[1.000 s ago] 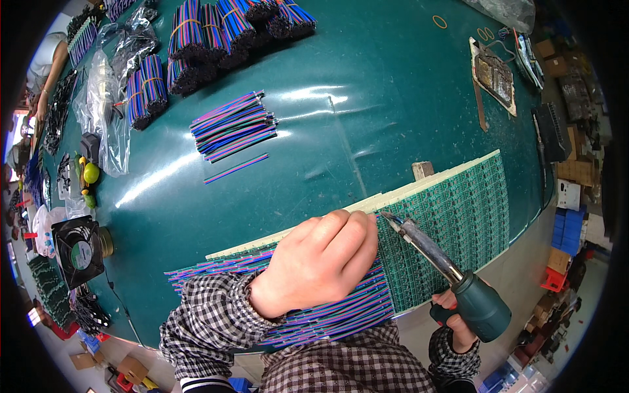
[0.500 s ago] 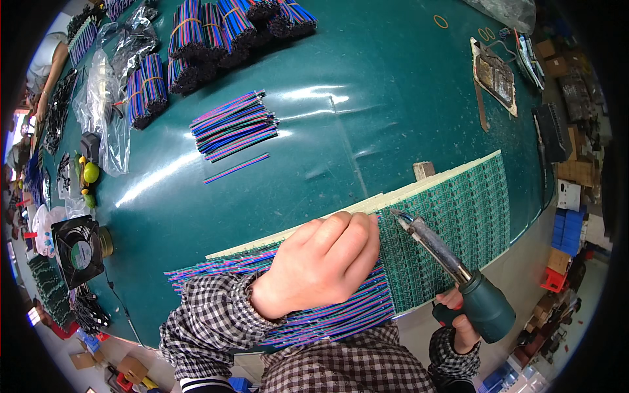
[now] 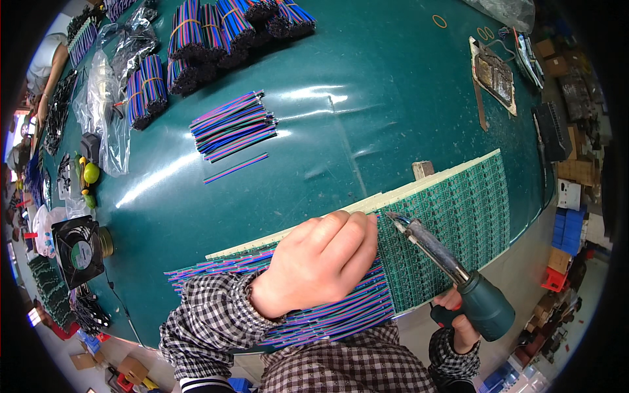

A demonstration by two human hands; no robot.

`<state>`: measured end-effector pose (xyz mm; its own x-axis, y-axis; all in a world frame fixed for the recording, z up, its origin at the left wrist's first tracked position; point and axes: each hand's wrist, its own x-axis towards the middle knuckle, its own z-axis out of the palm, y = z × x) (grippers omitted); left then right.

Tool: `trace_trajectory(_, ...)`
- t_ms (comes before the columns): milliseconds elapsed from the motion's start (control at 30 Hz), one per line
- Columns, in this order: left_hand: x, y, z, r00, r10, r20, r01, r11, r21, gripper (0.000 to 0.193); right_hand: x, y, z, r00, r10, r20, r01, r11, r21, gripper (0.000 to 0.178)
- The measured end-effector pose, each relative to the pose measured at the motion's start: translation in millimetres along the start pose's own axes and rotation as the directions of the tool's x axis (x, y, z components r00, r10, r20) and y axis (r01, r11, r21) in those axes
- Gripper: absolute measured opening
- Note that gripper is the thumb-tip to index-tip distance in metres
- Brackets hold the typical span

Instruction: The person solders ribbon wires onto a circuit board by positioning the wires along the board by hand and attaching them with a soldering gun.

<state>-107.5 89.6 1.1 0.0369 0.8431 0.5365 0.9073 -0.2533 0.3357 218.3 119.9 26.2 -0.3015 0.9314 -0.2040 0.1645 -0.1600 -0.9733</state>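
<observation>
My right hand (image 3: pixel 457 316) grips the handle of a dark green soldering gun (image 3: pixel 486 306). Its metal barrel slants up and left, and the tip rests at or just above the green circuit board panel (image 3: pixel 452 223) near its upper edge. Just left of the tip, my left hand (image 3: pixel 324 262) is closed in a pinch over the panel; its fingertips are mostly hidden, and what they hold cannot be made out. Beneath that hand and wrist, many multicoloured wires (image 3: pixel 341 314) lie side by side, their right ends meeting the panel.
Beyond the panel lie a loose wire pile (image 3: pixel 234 128) and one separate wire (image 3: pixel 236 168). Banded wire bundles (image 3: pixel 216 33) stand at the far left. A small fan (image 3: pixel 77 252) sits at left, a soldering iron stand (image 3: pixel 552 134) at right. Another person's arm (image 3: pixel 52 82) shows far left.
The soldering gun's tip has shifted very slightly to the left. My left hand has barely moved, and its pinch stays closed.
</observation>
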Motion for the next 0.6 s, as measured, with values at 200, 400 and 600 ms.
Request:
trace_trajectory(200, 0.6, -4.0, -1.7, 0.999, -0.039, 0.011, 0.040, 0.994, -0.102, 0.038, 1.8, -4.1, 1.7, 0.999, 0.039, 0.004, -0.039, 0.999, 0.026, 0.092)
trace_trajectory(400, -1.5, 2.5, 0.7, 1.000, -0.017, -0.006, 0.017, 1.000, -0.010, 0.037, 2.7, -1.0, 2.4, 0.999, 0.028, 0.019, -0.028, 0.999, 0.021, 0.093)
trace_trajectory(600, -4.5, 2.7, 2.5, 0.999, -0.004, -0.032, 0.004, 1.000, 0.025, 0.035, 0.9, 5.0, -2.7, 0.998, -0.027, 0.061, 0.029, 0.999, -0.025, 0.092)
